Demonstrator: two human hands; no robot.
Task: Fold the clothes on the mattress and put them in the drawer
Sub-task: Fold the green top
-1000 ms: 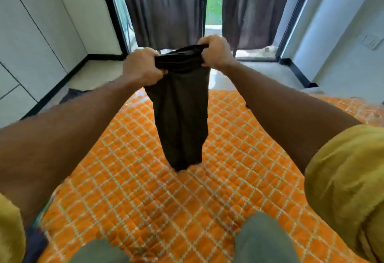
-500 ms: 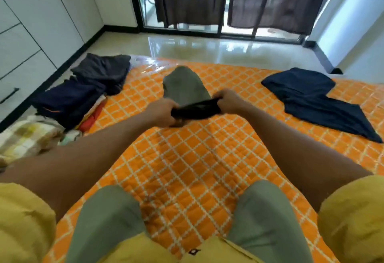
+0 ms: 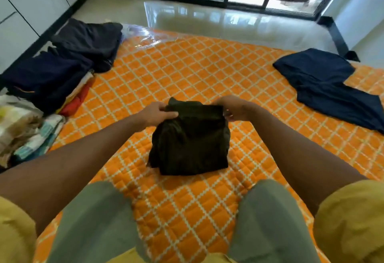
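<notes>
Readable writing: none legible. Left hand [image 3: 154, 113] fingers curled, pinching far edge of folded dark garment [image 3: 190, 140]; right hand [image 3: 234, 109] likewise. Garment lies mid orange mattress [image 3: 187, 69], before knees.

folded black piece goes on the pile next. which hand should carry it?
Left, probably. The pile lies on the person's left, on the left hand's side of the black garment. The right hand would have to cross over. Both now pinch its far edge.
</notes>
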